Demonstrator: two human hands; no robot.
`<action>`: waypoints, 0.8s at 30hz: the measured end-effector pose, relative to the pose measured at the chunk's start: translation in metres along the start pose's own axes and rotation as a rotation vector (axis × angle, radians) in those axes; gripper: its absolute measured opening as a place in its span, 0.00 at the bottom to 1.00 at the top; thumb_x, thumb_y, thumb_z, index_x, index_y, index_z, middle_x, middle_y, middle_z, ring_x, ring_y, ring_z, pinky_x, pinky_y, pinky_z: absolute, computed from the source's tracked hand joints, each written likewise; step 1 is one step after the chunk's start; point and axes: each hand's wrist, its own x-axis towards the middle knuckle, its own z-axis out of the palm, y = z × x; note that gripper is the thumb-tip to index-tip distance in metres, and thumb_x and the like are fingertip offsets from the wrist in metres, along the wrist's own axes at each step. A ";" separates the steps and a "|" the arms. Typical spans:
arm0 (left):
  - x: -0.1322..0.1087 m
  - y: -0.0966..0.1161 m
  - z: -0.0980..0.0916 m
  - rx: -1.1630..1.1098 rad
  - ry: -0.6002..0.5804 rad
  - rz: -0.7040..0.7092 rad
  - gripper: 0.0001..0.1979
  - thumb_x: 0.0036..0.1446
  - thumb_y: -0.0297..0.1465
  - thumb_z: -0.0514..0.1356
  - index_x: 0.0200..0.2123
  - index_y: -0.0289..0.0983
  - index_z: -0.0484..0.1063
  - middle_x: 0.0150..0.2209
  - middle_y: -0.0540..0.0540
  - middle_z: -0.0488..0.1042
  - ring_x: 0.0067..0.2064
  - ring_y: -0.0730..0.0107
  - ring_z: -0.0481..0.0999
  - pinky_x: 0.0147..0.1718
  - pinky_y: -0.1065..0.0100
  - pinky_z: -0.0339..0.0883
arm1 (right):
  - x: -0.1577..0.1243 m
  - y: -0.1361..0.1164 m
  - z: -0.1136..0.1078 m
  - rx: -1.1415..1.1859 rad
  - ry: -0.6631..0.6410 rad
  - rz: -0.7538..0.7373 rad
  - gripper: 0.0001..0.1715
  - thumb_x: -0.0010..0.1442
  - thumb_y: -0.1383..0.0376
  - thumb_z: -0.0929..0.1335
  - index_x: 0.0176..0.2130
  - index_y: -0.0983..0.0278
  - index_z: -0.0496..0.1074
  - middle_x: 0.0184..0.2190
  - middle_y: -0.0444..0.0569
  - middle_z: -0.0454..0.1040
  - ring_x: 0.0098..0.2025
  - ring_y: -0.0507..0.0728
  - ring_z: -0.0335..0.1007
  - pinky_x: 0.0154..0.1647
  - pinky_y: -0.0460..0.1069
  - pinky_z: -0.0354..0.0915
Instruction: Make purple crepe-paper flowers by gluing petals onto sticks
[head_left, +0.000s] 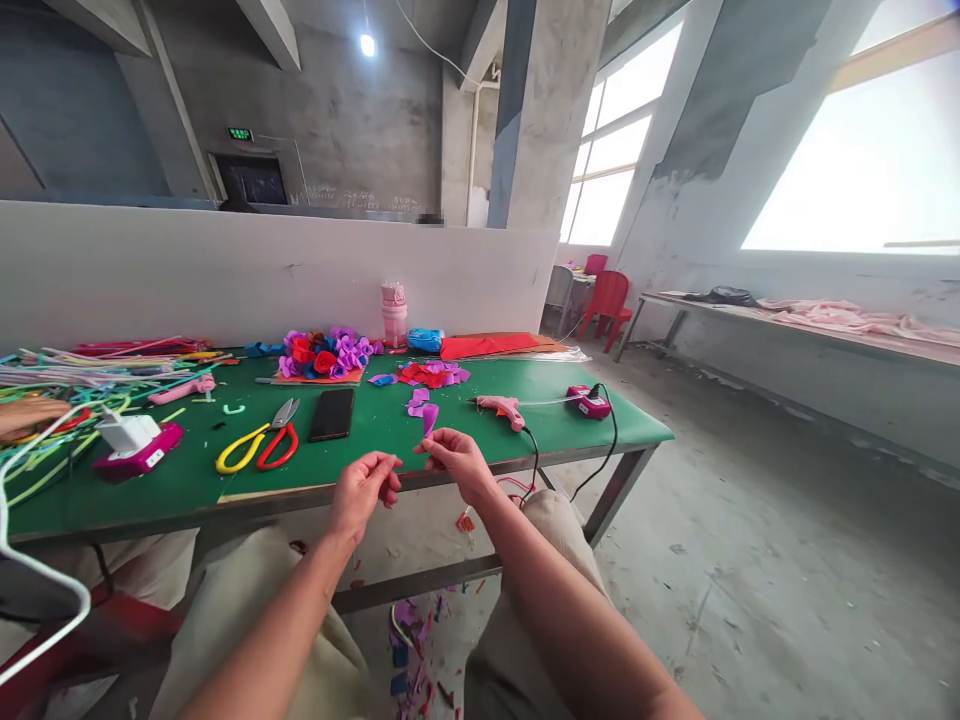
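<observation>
My right hand [459, 462] pinches a small purple paper petal [429, 418] that sticks up from its fingertips, just in front of the green table's edge [450, 462]. My left hand [365, 488] hovers close beside it with its fingers curled together; whether it holds anything I cannot tell. Both hands are above my lap. More purple petal pieces [417, 401] lie on the table just beyond the hands.
A pink glue gun [501, 407] with a black cord, a black phone [333, 413], yellow and red scissors [259, 445], a pile of paper flowers [326, 353], a pink bottle [394, 312] and coloured sticks [82, 375] lie on the table. Paper scraps litter the floor.
</observation>
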 end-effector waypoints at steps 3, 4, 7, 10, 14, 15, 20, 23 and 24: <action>0.006 0.002 -0.005 -0.003 0.097 0.076 0.21 0.51 0.47 0.59 0.19 0.38 0.61 0.11 0.58 0.55 0.14 0.78 0.61 0.15 0.75 0.56 | -0.005 0.010 0.002 0.132 0.001 0.002 0.22 0.42 0.52 0.75 0.29 0.64 0.68 0.26 0.43 0.76 0.19 0.45 0.60 0.22 0.43 0.55; 0.007 0.004 -0.006 0.011 0.131 0.092 0.22 0.51 0.48 0.59 0.18 0.38 0.59 0.11 0.58 0.54 0.14 0.78 0.60 0.16 0.75 0.56 | -0.005 0.012 0.003 0.153 -0.009 0.009 0.22 0.41 0.52 0.75 0.29 0.64 0.69 0.25 0.43 0.76 0.18 0.45 0.59 0.21 0.42 0.54; 0.008 0.009 -0.005 0.072 0.098 0.100 0.20 0.48 0.47 0.62 0.22 0.35 0.69 0.20 0.51 0.69 0.21 0.77 0.67 0.20 0.75 0.62 | -0.001 0.014 0.004 0.153 -0.074 0.039 0.22 0.40 0.53 0.76 0.28 0.66 0.71 0.25 0.43 0.75 0.18 0.44 0.58 0.20 0.42 0.52; 0.007 0.009 0.004 0.084 -0.031 0.107 0.20 0.45 0.45 0.65 0.36 0.35 0.77 0.37 0.44 0.77 0.32 0.72 0.72 0.26 0.73 0.65 | 0.000 0.016 0.004 0.127 -0.124 0.060 0.23 0.40 0.51 0.75 0.28 0.67 0.73 0.24 0.43 0.74 0.18 0.44 0.58 0.21 0.42 0.52; 0.008 0.001 0.019 -0.036 0.011 0.047 0.20 0.43 0.42 0.68 0.37 0.35 0.79 0.33 0.44 0.79 0.31 0.70 0.73 0.28 0.73 0.65 | -0.003 0.019 0.003 0.090 -0.103 0.053 0.25 0.38 0.50 0.76 0.27 0.67 0.74 0.23 0.44 0.73 0.20 0.44 0.59 0.23 0.43 0.53; 0.008 -0.001 0.022 -0.084 0.027 0.015 0.20 0.41 0.41 0.69 0.37 0.35 0.80 0.30 0.44 0.79 0.30 0.71 0.73 0.28 0.72 0.65 | -0.004 0.019 0.003 0.083 -0.094 0.051 0.25 0.38 0.50 0.76 0.27 0.68 0.74 0.23 0.44 0.73 0.20 0.45 0.59 0.23 0.43 0.54; 0.015 0.000 0.028 -0.292 0.028 -0.087 0.17 0.34 0.36 0.73 0.30 0.34 0.80 0.24 0.47 0.77 0.25 0.71 0.72 0.28 0.68 0.68 | -0.008 0.015 -0.002 0.033 -0.107 0.062 0.25 0.41 0.49 0.74 0.28 0.68 0.75 0.23 0.45 0.74 0.20 0.45 0.59 0.23 0.44 0.52; 0.020 0.004 0.026 -0.351 0.085 -0.077 0.16 0.32 0.35 0.73 0.27 0.33 0.79 0.25 0.47 0.77 0.24 0.76 0.70 0.24 0.72 0.65 | -0.010 0.012 -0.006 -0.028 -0.163 0.086 0.23 0.41 0.50 0.75 0.27 0.67 0.75 0.24 0.45 0.75 0.19 0.45 0.58 0.22 0.44 0.51; 0.022 0.005 0.025 -0.367 0.102 -0.068 0.16 0.32 0.35 0.73 0.26 0.33 0.79 0.27 0.47 0.77 0.23 0.78 0.69 0.23 0.73 0.63 | -0.011 0.011 -0.007 -0.035 -0.167 0.084 0.22 0.41 0.51 0.75 0.27 0.67 0.74 0.24 0.45 0.75 0.19 0.45 0.58 0.22 0.44 0.51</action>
